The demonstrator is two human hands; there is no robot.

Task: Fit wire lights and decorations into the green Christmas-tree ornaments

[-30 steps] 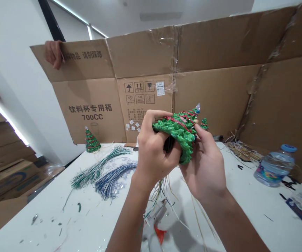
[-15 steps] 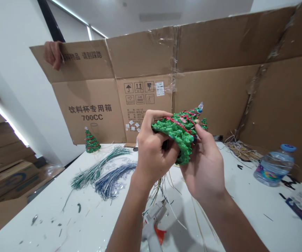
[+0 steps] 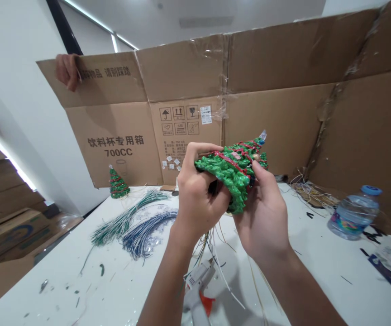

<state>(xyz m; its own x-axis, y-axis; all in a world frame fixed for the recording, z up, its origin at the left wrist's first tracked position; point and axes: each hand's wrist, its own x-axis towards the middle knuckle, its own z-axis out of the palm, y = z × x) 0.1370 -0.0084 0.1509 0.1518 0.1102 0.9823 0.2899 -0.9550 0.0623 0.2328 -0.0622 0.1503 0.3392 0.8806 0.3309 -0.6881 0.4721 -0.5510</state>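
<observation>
Tilted on its side above the table is a small green Christmas tree ornament (image 3: 227, 174) with red garland, small baubles and a clear tip pointing up and to the right. My left hand (image 3: 198, 185) is closed around its wide base, some fingers tucked inside the hollow underside. My right hand (image 3: 266, 203) grips it from the right, thumb pressed near a gold bauble (image 3: 256, 157); its other fingers are partly hidden behind the tree. Below my hands lies a white hot glue gun (image 3: 198, 280) with a red-orange trigger, beside loose thin wires (image 3: 224, 280).
Bundles of green wire (image 3: 127, 219) and blue wire (image 3: 144, 237) lie left, near another small tree (image 3: 117, 183). A water bottle (image 3: 355, 213) stands right. A cardboard wall (image 3: 182, 77) closes the back; another person's hand (image 3: 67, 72) holds its top left edge.
The tree's tip has shifted very slightly to the right, and my right thumb has slid a little below the gold bauble. Both hands keep their hold.
</observation>
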